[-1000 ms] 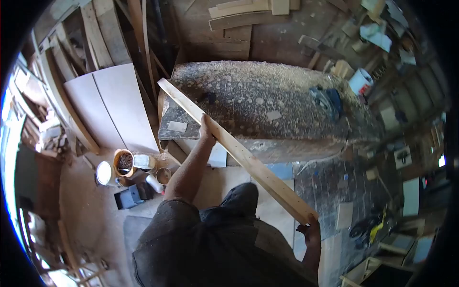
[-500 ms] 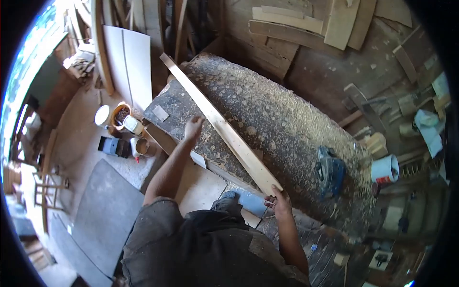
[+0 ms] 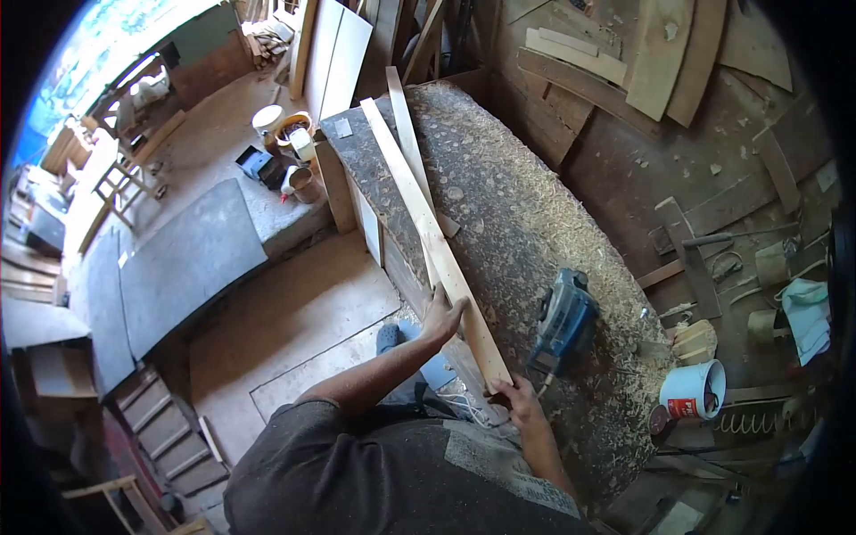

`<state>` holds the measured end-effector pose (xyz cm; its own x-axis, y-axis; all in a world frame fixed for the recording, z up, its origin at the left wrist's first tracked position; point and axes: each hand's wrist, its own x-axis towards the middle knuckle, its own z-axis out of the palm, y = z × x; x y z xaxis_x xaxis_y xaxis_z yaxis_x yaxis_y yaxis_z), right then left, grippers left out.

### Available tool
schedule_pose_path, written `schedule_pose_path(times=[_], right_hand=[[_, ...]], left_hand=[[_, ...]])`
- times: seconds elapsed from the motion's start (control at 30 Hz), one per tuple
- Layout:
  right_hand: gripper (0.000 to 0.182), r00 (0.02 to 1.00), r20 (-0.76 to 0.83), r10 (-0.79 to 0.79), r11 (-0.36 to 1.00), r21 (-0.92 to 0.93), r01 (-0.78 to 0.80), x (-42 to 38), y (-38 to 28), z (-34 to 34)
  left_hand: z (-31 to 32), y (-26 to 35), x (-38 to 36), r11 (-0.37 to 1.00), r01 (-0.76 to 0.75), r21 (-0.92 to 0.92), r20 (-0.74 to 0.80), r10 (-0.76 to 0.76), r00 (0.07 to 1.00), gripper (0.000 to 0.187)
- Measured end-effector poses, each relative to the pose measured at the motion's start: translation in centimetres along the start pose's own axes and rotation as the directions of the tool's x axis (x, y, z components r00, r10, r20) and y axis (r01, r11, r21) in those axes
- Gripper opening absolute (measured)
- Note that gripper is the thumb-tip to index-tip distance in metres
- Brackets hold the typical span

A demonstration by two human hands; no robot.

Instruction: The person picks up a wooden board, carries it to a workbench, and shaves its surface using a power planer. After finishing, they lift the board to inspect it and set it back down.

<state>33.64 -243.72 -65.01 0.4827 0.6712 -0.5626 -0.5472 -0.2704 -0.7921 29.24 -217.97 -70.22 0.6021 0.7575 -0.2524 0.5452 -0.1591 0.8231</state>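
A long pale wooden board (image 3: 428,234) lies slantwise over the dark, shaving-strewn workbench (image 3: 486,201). My left hand (image 3: 442,318) is on the board's lower part, thumb and fingers gripping its left edge. At the near end, my right hand (image 3: 519,401) is wrapped round the board's tip. Behind it a second narrow board (image 3: 407,134) crosses beneath the first at a slight angle. To the right on the bench stands a blue power tool (image 3: 564,323) with a cord, touched by neither hand.
White bucket (image 3: 694,390) stands at the bench's right end. Several containers, among them an orange-rimmed bucket (image 3: 293,130), stand left of the bench. Grey panels (image 3: 192,259) lie at left. Planks (image 3: 662,62) rest at the upper right.
My left hand has come down from beside the board's middle and taken hold of its lower part. The view has shifted, and a second board now shows separately behind the first.
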Motion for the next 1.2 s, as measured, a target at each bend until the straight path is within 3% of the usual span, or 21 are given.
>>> schedule_pose_path(times=[0.03,0.07,0.1,0.13,0.23,0.3,0.37,0.5,0.57,0.6,0.63,0.7,0.83,0.9,1.0,1.03,1.1,1.2], right_hand=[[0.041,1.000,0.012,0.011,0.998,0.054,-0.011,-2.3,0.0,-0.5],[0.044,0.999,0.023,0.022,0.994,0.109,-0.024,-4.2,0.0,-1.0],[0.044,0.999,0.034,0.021,0.994,0.108,-0.024,-5.9,0.1,-1.7],[0.045,0.998,0.048,0.029,0.988,0.151,-0.035,-7.2,0.0,-2.3],[0.037,0.994,0.105,-0.014,0.984,0.178,-0.005,-9.3,1.3,-4.0],[0.037,0.993,0.111,0.042,0.981,0.186,-0.062,-9.9,2.9,-5.0],[0.037,0.991,0.132,0.032,0.981,0.188,-0.056,-9.6,3.9,-5.2],[0.037,0.988,0.142,-0.068,0.988,0.150,0.047,-8.3,2.0,-3.8],[0.034,0.984,0.167,-0.068,0.979,0.203,0.033,-8.1,-1.3,-1.3],[0.037,0.982,0.184,-0.036,0.992,0.122,0.014,-7.0,-1.8,-1.2],[0.037,0.982,0.187,-0.035,0.992,0.126,0.011,-7.0,-3.0,-0.5],[0.040,0.968,0.236,-0.089,0.988,0.148,0.055,-8.0,-6.6,1.5],[0.045,0.884,0.415,-0.217,0.970,0.195,0.147,-10.9,-13.8,4.5],[0.045,0.790,0.525,-0.316,0.948,0.147,0.282,-11.2,-16.8,5.7],[0.044,0.766,0.527,-0.368,0.927,0.141,0.348,-11.7,-20.7,7.5],[0.040,0.756,0.533,-0.379,0.924,0.171,0.343,-11.8,-21.6,7.9],[0.036,0.747,0.537,-0.391,0.920,0.203,0.336,-11.8,-22.7,8.4],[0.034,0.734,0.543,-0.409,0.912,0.204,0.357,-11.6,-23.3,8.7]], left_hand=[[-0.4,2.0,-2.8,1.000,-0.002,0.002,-0.012,0.002,1.000,0.092],[-0.9,4.1,-5.8,0.924,0.124,-0.363,0.160,-0.069,0.985,0.089],[-1.1,5.5,-8.4,0.706,0.288,-0.647,0.341,-0.070,0.938,0.088],[0.6,4.4,-8.6,0.667,0.221,-0.711,0.323,0.031,0.946,0.096],[3.3,3.5,-10.6,0.725,0.137,-0.675,0.281,0.081,0.956,0.095],[4.3,3.6,-11.4,0.741,0.107,-0.663,0.251,0.085,0.964,0.095],[4.7,3.2,-11.3,0.779,0.092,-0.620,0.298,0.126,0.946,0.094],[3.8,5.9,-9.4,0.802,0.070,-0.593,0.270,0.115,0.956,0.098],[2.9,7.0,-8.2,0.752,0.124,-0.647,0.237,0.044,0.971,0.097],[3.2,5.9,-7.3,0.730,0.168,-0.663,0.228,-0.016,0.973,0.089],[2.8,5.4,-6.9,0.660,0.188,-0.727,0.268,0.021,0.963,0.076],[-0.1,7.2,-10.0,0.363,0.416,-0.834,0.484,0.116,0.867,0.060],[-5.1,14.2,-17.6,0.280,0.348,-0.895,0.414,0.228,0.881,0.056],[-7.5,15.6,-16.7,0.335,0.239,-0.911,0.391,0.522,0.758,0.056],[-9.9,19.1,-16.2,0.194,0.227,-0.954,0.298,0.636,0.711,0.059],[-10.8,20.0,-16.1,0.197,0.221,-0.955,0.296,0.658,0.692,0.058],[-11.9,21.5,-16.6,0.271,0.137,-0.953,0.277,0.591,0.757,0.057],[-12.6,22.3,-16.7,0.251,0.120,-0.960,0.252,0.601,0.758,0.056]])
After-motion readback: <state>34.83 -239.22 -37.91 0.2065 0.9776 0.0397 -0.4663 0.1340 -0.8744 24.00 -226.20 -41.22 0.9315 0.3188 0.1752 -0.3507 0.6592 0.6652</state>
